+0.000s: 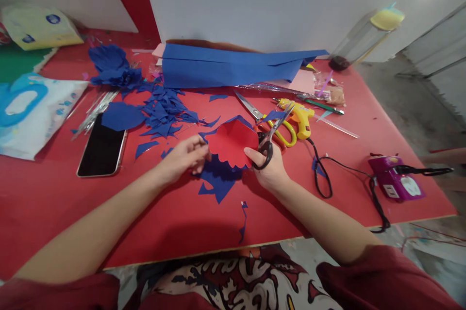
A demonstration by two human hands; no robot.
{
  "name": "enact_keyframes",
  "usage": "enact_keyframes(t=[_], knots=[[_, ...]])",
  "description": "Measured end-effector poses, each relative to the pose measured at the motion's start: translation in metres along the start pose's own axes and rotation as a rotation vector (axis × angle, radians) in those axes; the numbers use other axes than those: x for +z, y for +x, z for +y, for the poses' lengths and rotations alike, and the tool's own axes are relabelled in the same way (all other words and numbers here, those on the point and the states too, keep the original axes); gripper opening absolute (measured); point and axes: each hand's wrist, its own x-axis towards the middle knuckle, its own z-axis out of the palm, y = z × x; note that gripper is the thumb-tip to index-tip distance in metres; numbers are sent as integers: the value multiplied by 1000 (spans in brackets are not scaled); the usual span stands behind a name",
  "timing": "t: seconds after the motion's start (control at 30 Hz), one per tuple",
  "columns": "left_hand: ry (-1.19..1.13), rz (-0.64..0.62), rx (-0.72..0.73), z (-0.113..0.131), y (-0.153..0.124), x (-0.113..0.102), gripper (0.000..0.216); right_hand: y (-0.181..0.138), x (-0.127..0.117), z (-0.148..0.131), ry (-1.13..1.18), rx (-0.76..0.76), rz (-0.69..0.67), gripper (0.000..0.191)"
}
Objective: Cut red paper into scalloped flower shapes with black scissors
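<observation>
A red paper piece (233, 141) with a scalloped edge is held over the table, blue showing along its far rim. My right hand (271, 167) pinches its right side, thumb on top. Dark-handled scissors (268, 147) also sit in that hand, blades pointing up and away. At the paper's left edge, my left hand (187, 157) has its fingers curled closed; its fingertips are partly hidden. Blue paper scraps (220, 184) lie beneath. Just beyond are yellow-handled scissors (287, 133) and a yellow glue gun (301, 118).
A phone (100, 152), a blue paper pile (163, 106), a blue paper flower (112, 67) and a wipes pack (40, 111) lie left. Folded blue sheets (225, 67) lie at the back. A bottle (358, 40) and a purple box with cords (396, 179) stand right.
</observation>
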Motion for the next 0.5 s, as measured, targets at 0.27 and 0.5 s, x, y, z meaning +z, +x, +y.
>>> enact_keyframes(t=[0.27, 0.5], knots=[[209, -228, 36, -8, -10, 42, 26, -10, 3, -4, -75, 38, -71, 25], [-19, 68, 95, -20, -9, 49, 29, -15, 10, -11, -118, -27, -86, 23]])
